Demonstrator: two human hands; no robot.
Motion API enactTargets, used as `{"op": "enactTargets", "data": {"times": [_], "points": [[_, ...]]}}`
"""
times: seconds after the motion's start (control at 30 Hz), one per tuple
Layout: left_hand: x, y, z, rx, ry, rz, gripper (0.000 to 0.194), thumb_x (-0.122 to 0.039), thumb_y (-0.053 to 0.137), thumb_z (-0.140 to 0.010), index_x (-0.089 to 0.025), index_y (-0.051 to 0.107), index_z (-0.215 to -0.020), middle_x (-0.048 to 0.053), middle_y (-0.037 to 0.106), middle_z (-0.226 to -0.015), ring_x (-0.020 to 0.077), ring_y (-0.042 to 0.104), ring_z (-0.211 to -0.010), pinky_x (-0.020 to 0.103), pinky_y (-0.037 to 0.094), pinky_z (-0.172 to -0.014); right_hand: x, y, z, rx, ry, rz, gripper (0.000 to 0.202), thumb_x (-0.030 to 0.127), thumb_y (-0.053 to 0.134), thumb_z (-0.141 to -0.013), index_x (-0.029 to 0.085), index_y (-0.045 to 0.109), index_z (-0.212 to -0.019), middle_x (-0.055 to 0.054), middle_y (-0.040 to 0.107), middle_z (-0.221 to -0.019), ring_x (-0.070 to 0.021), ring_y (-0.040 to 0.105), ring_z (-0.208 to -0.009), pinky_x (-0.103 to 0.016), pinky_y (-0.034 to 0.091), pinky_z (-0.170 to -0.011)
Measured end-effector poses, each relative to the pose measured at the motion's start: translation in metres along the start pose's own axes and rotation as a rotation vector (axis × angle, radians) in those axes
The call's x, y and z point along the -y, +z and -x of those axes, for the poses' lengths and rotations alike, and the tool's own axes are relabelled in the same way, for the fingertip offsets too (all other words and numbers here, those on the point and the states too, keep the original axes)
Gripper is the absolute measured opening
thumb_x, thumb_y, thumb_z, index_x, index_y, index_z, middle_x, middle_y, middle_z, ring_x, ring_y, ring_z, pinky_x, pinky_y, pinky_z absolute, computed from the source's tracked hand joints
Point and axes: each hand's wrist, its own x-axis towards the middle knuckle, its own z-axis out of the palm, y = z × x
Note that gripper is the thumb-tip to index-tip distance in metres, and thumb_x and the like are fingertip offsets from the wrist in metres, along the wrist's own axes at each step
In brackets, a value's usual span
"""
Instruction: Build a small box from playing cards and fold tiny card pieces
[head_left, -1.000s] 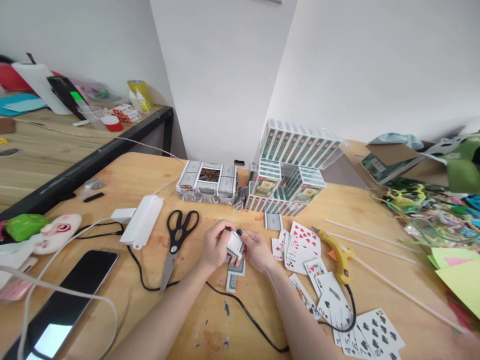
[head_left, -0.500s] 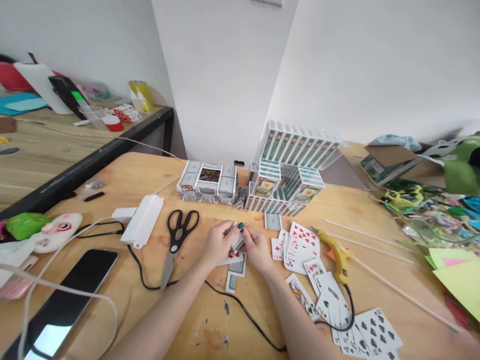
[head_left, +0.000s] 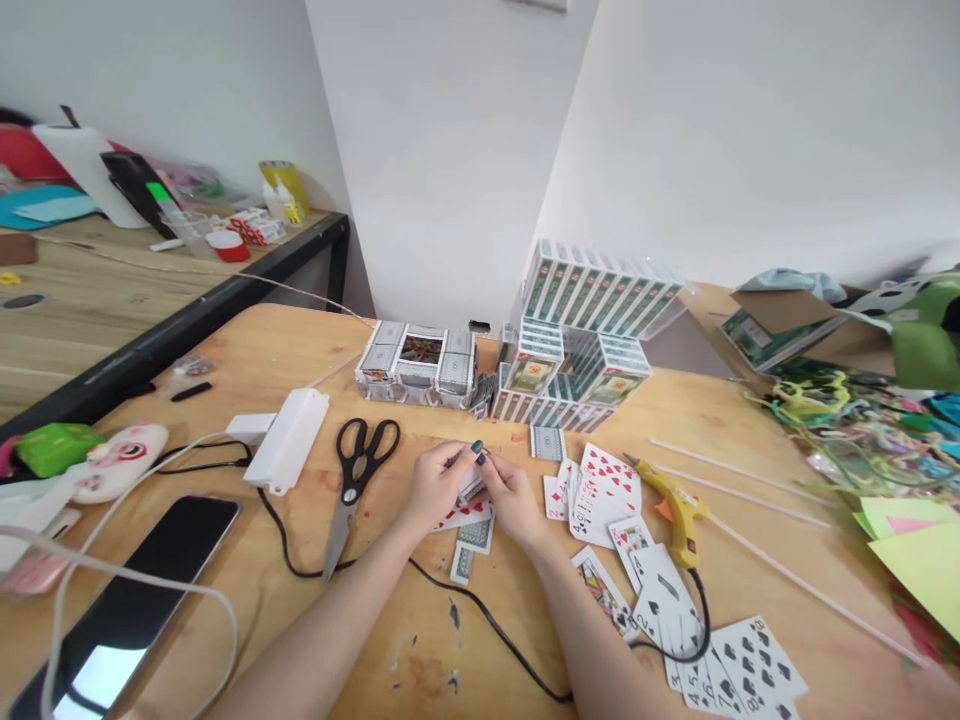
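My left hand (head_left: 441, 483) and my right hand (head_left: 514, 492) meet over the middle of the table, both closed with their fingers on one small playing-card piece (head_left: 471, 487). Its shape is mostly hidden by my fingers. Just below them lie loose playing cards (head_left: 475, 537), some face down with grey-green backs and one red-suited card partly covered. To the right of my right hand is a spread of face-up cards (head_left: 604, 492). A yellow glue gun (head_left: 681, 520) rests beside those cards, its black cord running under my forearms.
Black-handled scissors (head_left: 355, 485) and a white power box (head_left: 288, 440) lie on the left, with a phone (head_left: 135, 610) nearer. A box built of cards (head_left: 416, 365) and stacked card packs (head_left: 574, 370) stand behind my hands. White glue sticks (head_left: 750, 480) lie at right.
My hands stay together on the card piece, with only slight finger movement and a small tilt of the piece. The view has shifted slightly; the other things keep their places.
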Motion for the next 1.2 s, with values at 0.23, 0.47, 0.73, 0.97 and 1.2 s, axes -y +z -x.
{"op": "enactTargets", "data": {"times": [0.23,0.47,0.73,0.97,1.2], "points": [[-0.0078,0.0001,-0.0012,-0.028,-0.089,0.112,0.029,-0.040,0.056,-0.075,-0.014,0.069,-0.075,0.002,0.065,-0.066,0.0141,0.057,-0.062,0.022,0.043,-0.053,0.0005,0.0012,0.0010,-0.027,-0.013,0.033,0.044,0.058,0.050,-0.078,0.016,0.061,-0.085,0.000,0.061,-0.062,-0.0119,0.057,-0.046,-0.023,0.048,-0.045],[-0.0102,-0.0001,-0.0022,-0.041,-0.169,0.240,0.027,-0.038,0.059,-0.073,-0.013,0.071,-0.074,0.004,0.068,-0.068,0.0126,0.056,-0.054,0.021,0.040,-0.047,0.0022,0.0010,0.0018,-0.017,-0.037,0.050,0.040,0.055,0.052,-0.078,0.017,0.063,-0.084,-0.001,0.062,-0.068,-0.0118,0.057,-0.047,-0.025,0.050,-0.048],[-0.0064,0.0003,-0.0018,-0.050,-0.067,0.100,0.032,-0.041,0.052,-0.079,-0.015,0.071,-0.076,0.004,0.069,-0.068,0.0152,0.062,-0.065,0.022,0.045,-0.054,-0.0011,0.0012,0.0016,-0.052,-0.046,0.088,0.041,0.055,0.052,-0.077,0.016,0.063,-0.084,-0.003,0.063,-0.074,-0.0110,0.057,-0.046,-0.024,0.048,-0.047],[-0.0053,0.0008,-0.0005,-0.085,0.014,-0.042,0.028,-0.036,0.051,-0.080,-0.016,0.070,-0.076,0.006,0.071,-0.077,0.0160,0.064,-0.071,0.024,0.047,-0.065,0.0031,0.0056,0.0044,-0.094,-0.109,0.161,0.038,0.054,0.049,-0.079,0.018,0.059,-0.071,0.000,0.057,-0.062,-0.0125,0.052,-0.051,-0.023,0.045,-0.048],[-0.0064,0.0015,-0.0019,-0.128,-0.017,-0.067,0.031,-0.037,0.049,-0.080,-0.016,0.068,-0.069,0.004,0.069,-0.067,0.0149,0.061,-0.063,0.023,0.045,-0.060,0.0071,0.0100,0.0062,-0.086,-0.108,0.142,0.039,0.055,0.050,-0.078,0.019,0.057,-0.066,0.000,0.056,-0.059,-0.0126,0.050,-0.052,-0.024,0.044,-0.050]]}}
